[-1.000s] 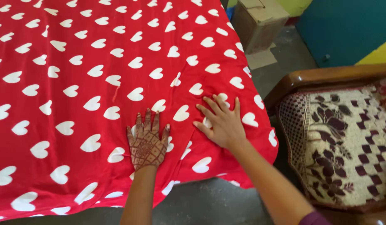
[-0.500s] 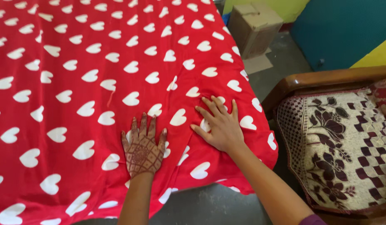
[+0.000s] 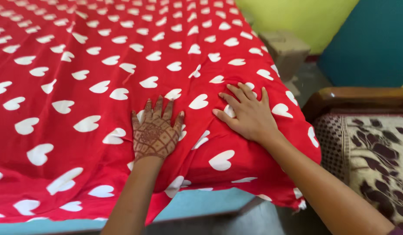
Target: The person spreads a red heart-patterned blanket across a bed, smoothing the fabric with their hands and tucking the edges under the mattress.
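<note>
A red sheet with white hearts [image 3: 101,65] covers a bed and hangs over its near edge. My left hand [image 3: 155,130], with a dark henna pattern on its back, lies flat on the sheet near the front edge, fingers spread. My right hand [image 3: 248,114] lies flat on the sheet close to the bed's right corner, fingers apart. A fold in the cloth runs between the two hands. Neither hand grips anything.
A light blue bed base [image 3: 197,204] shows under the sheet's hem. To the right stands a wooden-armed chair [image 3: 353,93] with a patterned maroon and cream cushion [image 3: 371,152]. A cardboard box [image 3: 286,50] sits on the floor beyond the bed corner, by green and teal walls.
The view has dropped lower and tilted up, so the blue base now shows. Both hands stay flat on the sheet in about the same places.
</note>
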